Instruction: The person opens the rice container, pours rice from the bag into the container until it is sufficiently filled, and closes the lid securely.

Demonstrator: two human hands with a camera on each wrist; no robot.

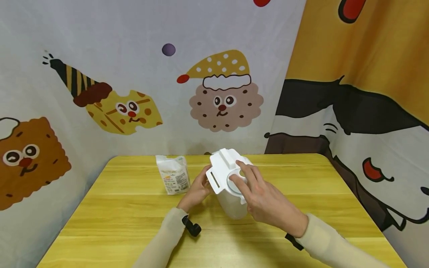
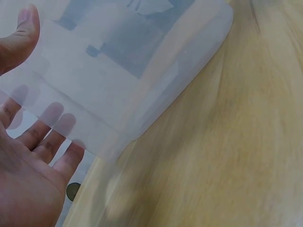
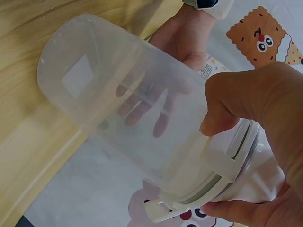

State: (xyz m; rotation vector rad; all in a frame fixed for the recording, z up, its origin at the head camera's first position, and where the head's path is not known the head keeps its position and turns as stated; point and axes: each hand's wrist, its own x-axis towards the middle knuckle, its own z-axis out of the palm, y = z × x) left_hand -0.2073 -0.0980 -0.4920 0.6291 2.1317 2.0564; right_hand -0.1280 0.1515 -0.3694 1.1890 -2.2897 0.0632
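Observation:
A tall translucent plastic container with a white lid leans over the middle of the table. Around its side my left hand holds it; in the right wrist view the fingers show through the clear wall. The left thumb lies along the opposite side in the left wrist view. My right hand grips the lid, fingers on its top around a round part and the thumb by a white side clip. The container's rounded bottom edge is close over the wood.
A white printed pouch stands on the wooden table left of the container. A curtain with cartoon figures hangs behind the table and along its sides. Dark straps are on the wrists.

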